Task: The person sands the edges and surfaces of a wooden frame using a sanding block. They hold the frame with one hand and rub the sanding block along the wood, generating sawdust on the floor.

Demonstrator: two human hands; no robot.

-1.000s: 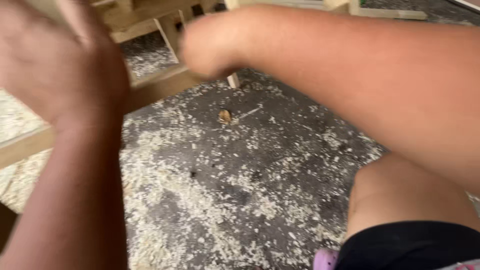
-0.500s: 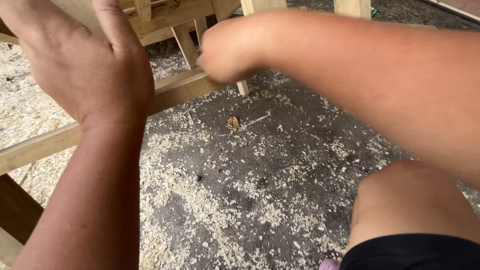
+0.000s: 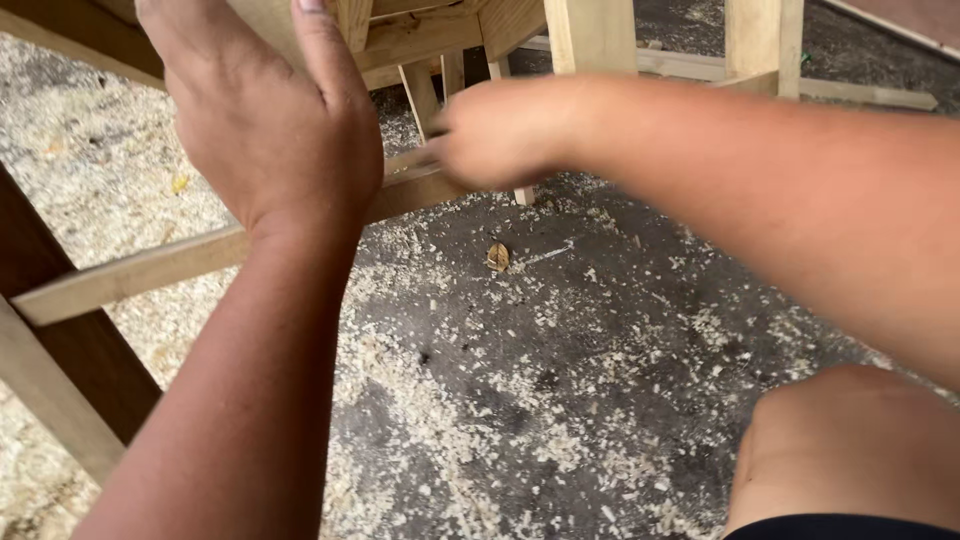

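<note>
Holding a wooden frame with our two hands over a floor full of wood shavings.

Our left hand is up high and near us, spread flat with the fingers together, pressing on the pale wood of the frame. Our right hand reaches across from the right side and is curled up small at the long thin rail. The right hand is blurry, so we cannot tell if it is holding the rail or some small tool. The rail is the thing that matters here: its long way runs from low on the left up to the right, passing under our left wrist and ending at our right hand. So the rail lies just ahead of both hands, and the right hand is the one closest to its far end. A small dry leaf lies on the floor below.
</note>
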